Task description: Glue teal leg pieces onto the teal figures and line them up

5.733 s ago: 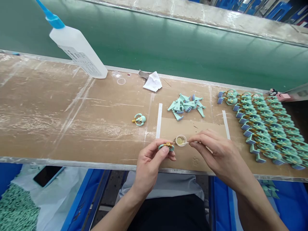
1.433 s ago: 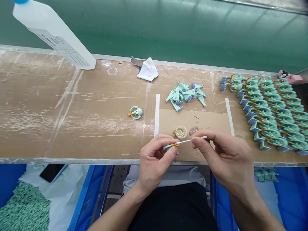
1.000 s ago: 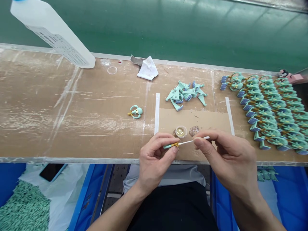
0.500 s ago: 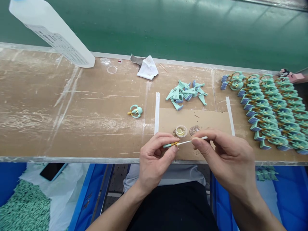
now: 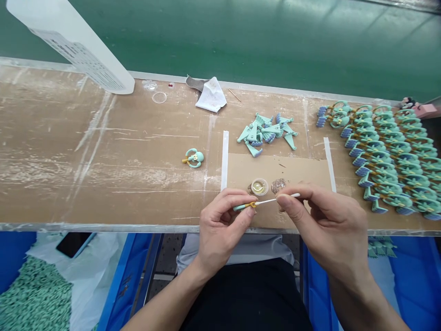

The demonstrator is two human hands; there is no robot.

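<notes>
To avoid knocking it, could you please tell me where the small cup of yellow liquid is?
The cup sits on the cardboard sheet in the head view, just beyond the left hand.

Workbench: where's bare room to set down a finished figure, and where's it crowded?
Bare wood runs left of the white tape strip, around the lone figure. Crowded: the figure rows at right and the parts pile beside them.

Reaching back, you hit the small cup point(image 5: 259, 187), then loose teal parts point(image 5: 265, 136); teal figures point(image 5: 382, 161) pack the desk's point(image 5: 69, 151) right end.
</notes>
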